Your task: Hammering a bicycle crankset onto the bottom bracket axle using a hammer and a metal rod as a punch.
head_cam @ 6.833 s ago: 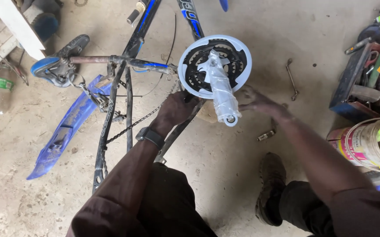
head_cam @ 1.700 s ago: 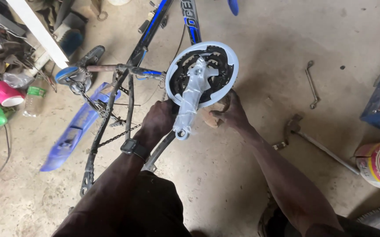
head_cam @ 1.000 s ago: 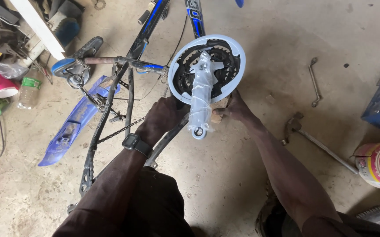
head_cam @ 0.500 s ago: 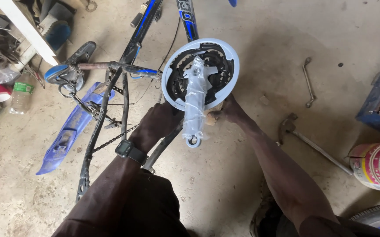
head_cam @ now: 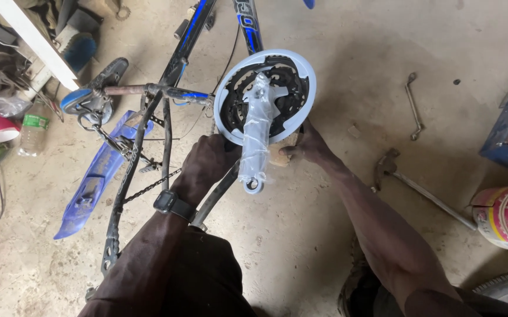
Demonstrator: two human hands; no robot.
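Left-hand grip (head_cam: 210,161): fingers wrapped closed around the dark metal frame tube (head_cam: 217,191) of the blue and black bicycle frame (head_cam: 177,58), which lies on the concrete floor (head_cam: 301,235). A black wristwatch (head_cam: 169,203) sits on that wrist.

Right-hand grip (head_cam: 306,147): the fingers reach in behind the lower right edge of the crankset; whether they are pinching anything there cannot be told, since the chainring guard hides the fingertips.

Work item: a black toothed chainring set with a pale blue-white round plastic guard (head_cam: 265,97) and a silver crank arm wrapped in clear plastic film (head_cam: 255,141). It stands between the two hands, the crank arm pointing down toward the person, its eye end just beside the left knuckles.

Step in hand, as judged: seating or aligning the crankset at the frame's bottom bracket, the left hand steadying the frame. A next move would call for keeping the frame still while the right hand works behind the guard.

Nearby: a loose chain (head_cam: 148,188), a bent metal spanner (head_cam: 412,105), a hammer (head_cam: 418,188).
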